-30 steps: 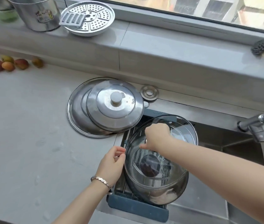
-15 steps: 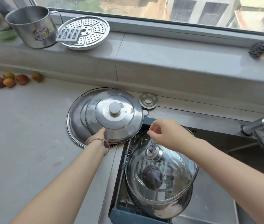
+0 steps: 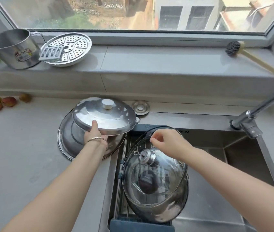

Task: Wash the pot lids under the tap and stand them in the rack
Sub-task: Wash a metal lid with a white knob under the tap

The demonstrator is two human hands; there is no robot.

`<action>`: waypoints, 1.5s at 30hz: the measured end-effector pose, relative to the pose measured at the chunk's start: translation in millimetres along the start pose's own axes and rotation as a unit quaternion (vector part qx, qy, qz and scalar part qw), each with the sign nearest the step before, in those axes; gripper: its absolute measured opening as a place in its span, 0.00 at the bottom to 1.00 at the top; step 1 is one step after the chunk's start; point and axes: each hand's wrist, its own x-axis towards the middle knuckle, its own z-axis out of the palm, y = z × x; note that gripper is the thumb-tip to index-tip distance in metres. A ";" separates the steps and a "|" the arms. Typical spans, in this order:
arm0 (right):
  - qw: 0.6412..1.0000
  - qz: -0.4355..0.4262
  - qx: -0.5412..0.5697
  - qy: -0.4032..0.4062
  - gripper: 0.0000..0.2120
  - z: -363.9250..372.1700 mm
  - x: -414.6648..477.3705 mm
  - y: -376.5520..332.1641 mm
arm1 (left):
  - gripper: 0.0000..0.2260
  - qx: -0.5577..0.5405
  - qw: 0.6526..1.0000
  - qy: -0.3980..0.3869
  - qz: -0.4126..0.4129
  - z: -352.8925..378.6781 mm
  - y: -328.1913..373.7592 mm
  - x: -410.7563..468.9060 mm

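Observation:
My left hand (image 3: pixel 94 133) grips the near rim of a steel lid with a white knob (image 3: pixel 104 115) and holds it tilted above a larger flat steel lid (image 3: pixel 67 141) on the counter. Two glass lids lean in the blue rack (image 3: pixel 142 225) at the sink's left side. The front glass lid (image 3: pixel 153 178) has a metal knob. My right hand (image 3: pixel 168 144) hovers just above that lid's upper rim, fingers loosely curled, holding nothing. The tap (image 3: pixel 256 113) reaches in from the right and no water runs from it.
The steel sink basin (image 3: pixel 233 173) lies right of the rack. A small metal ring (image 3: pixel 140 107) sits behind the lids. On the sill are a steel mug (image 3: pixel 15 49), a steamer plate with a grater (image 3: pixel 66 49) and a scrub brush (image 3: pixel 233 47). Fruit (image 3: pixel 0 102) lies far left.
My right hand let go of the glass lid, which now leans in the rack. My left hand moved from the rack to the knobbed steel lid and lifted its near edge.

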 end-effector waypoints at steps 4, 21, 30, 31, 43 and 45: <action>0.998 -0.019 0.038 0.038 0.09 -18.5 -25.9 20.1 | 0.04 0.036 0.997 -0.058 0.035 12.8 10.8 -43.2; 0.955 0.152 0.162 0.196 0.07 -101.1 -128.8 228.1 | 0.03 0.219 0.931 -0.262 0.133 35.1 -97.5 -258.2; 0.884 0.326 0.290 0.166 0.24 -114.9 -85.8 251.7 | 0.06 0.339 0.912 -0.215 0.086 52.5 -165.0 -268.9; 0.884 0.330 0.288 0.166 0.24 -116.8 -79.5 253.3 | 0.08 0.338 0.913 -0.211 0.085 53.5 -167.7 -267.6; 0.885 0.343 0.276 0.152 0.10 -123.5 -43.4 265.5 | 0.08 0.365 0.903 -0.192 0.122 69.6 -179.5 -259.5; 0.883 0.338 0.283 0.162 0.08 -122.5 -42.8 269.0 | 0.07 0.368 0.901 -0.196 0.121 70.6 -180.7 -258.3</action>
